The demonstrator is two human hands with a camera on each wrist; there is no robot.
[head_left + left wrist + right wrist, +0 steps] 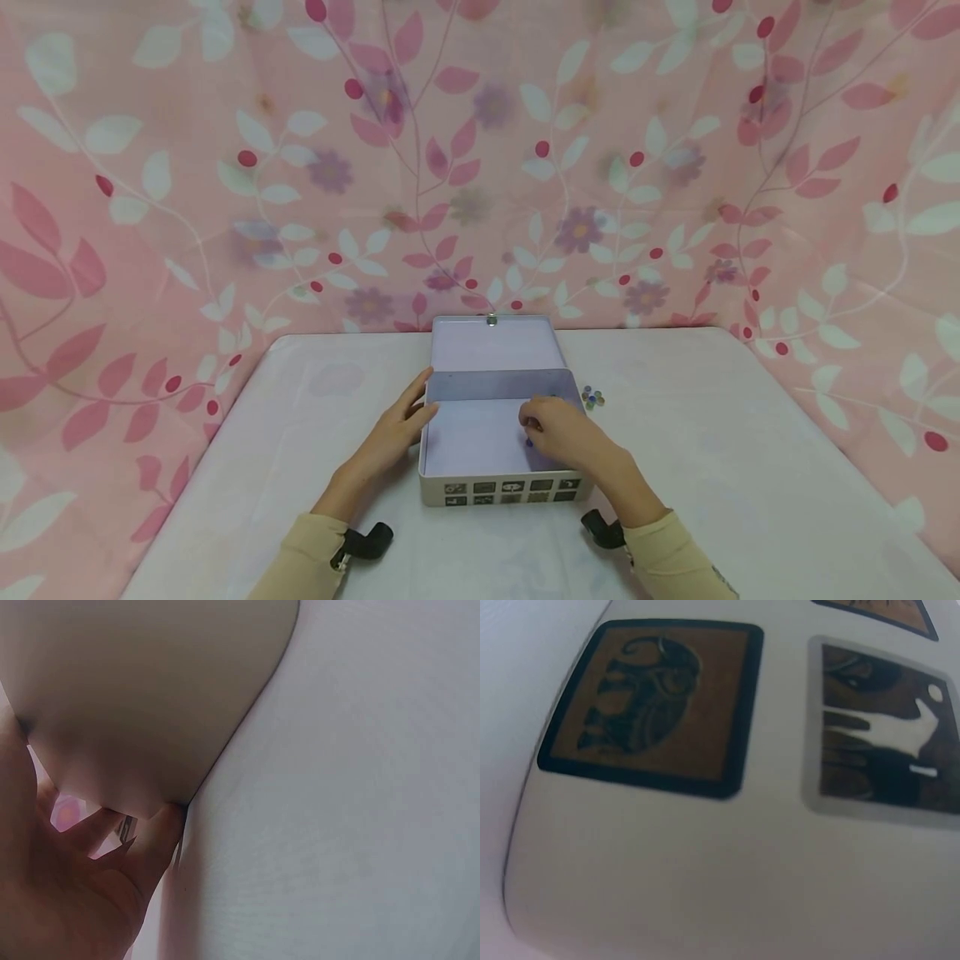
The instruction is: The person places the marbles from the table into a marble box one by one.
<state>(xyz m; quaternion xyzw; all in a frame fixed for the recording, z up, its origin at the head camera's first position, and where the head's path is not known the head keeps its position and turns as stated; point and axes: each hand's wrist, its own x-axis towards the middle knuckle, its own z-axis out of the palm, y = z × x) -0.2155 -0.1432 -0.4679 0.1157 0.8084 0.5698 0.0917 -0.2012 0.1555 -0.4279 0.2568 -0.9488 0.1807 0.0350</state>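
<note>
An open tin box [506, 489] with a pale lilac inside stands on the table, its lid [495, 343] tipped back. My left hand [390, 432] holds the box's left side, the thumb at the rim. In the left wrist view, the left hand's fingers [154, 844] touch the plain outer wall low down near the table. My right hand [562, 432] is over the right part of the box with curled fingers. A small dark blue marble [529, 443] shows just under its fingertips; whether they pinch it is unclear.
Several small glass marbles [592, 397] lie in a cluster on the white tablecloth [697, 450], right of the box. Square pictures, one an elephant [645, 697], decorate the box's outside. Behind the table hangs a pink floral curtain [480, 167].
</note>
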